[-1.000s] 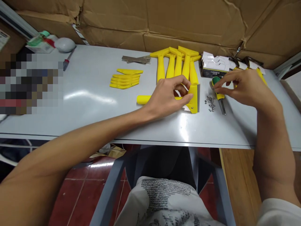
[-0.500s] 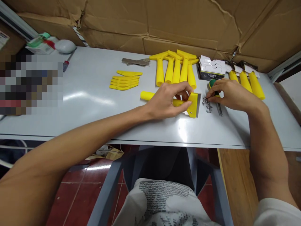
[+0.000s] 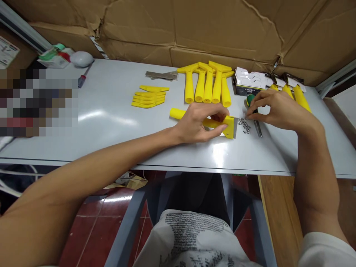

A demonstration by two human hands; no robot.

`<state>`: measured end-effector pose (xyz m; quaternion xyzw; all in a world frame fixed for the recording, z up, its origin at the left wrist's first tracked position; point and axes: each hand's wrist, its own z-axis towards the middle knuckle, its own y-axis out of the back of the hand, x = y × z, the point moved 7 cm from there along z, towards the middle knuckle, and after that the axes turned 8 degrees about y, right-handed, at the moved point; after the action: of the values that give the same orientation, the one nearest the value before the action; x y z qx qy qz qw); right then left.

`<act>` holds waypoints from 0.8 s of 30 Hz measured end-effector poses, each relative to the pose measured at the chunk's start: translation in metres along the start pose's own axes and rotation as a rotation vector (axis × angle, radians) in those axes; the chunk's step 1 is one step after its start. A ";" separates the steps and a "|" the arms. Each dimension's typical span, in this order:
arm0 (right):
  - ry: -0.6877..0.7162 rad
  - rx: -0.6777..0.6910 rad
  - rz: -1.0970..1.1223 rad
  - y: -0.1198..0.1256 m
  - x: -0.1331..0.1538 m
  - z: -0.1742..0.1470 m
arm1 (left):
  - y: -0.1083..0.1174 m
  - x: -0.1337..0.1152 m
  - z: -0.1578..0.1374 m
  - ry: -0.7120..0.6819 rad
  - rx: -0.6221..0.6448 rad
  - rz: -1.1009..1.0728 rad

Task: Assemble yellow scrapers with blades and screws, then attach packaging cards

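Tabletop (image 3: 111,92) below, the left grip (image 3: 193,122) pinches the yellow scraper (image 3: 229,129) behind its blade (image 3: 235,128), any hold by the right grip (image 3: 282,111) unclear.

5 yellow handles (image 3: 208,87) in the middle row, 3 yellow-handled tools (image 3: 302,98) at right, 1 scraper (image 3: 229,128) in front, 5 yellow strips (image 3: 148,97), 2 screwdrivers (image 3: 250,99), screws (image 3: 246,127) maybe twenty, too small to count.
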<state>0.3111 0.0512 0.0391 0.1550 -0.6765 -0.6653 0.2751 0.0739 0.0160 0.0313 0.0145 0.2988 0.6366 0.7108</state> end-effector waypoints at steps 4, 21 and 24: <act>0.007 0.018 -0.016 -0.005 -0.002 -0.002 | 0.000 0.000 0.000 0.009 0.004 0.003; 0.366 -0.390 0.620 0.026 0.060 -0.005 | 0.005 -0.038 -0.012 -0.555 0.088 0.493; 0.474 -0.329 0.656 0.017 0.082 -0.002 | 0.002 -0.037 -0.007 -0.546 0.221 0.472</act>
<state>0.2497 0.0037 0.0697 0.0347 -0.4931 -0.5877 0.6405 0.0681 -0.0204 0.0414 0.3285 0.1536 0.7197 0.5920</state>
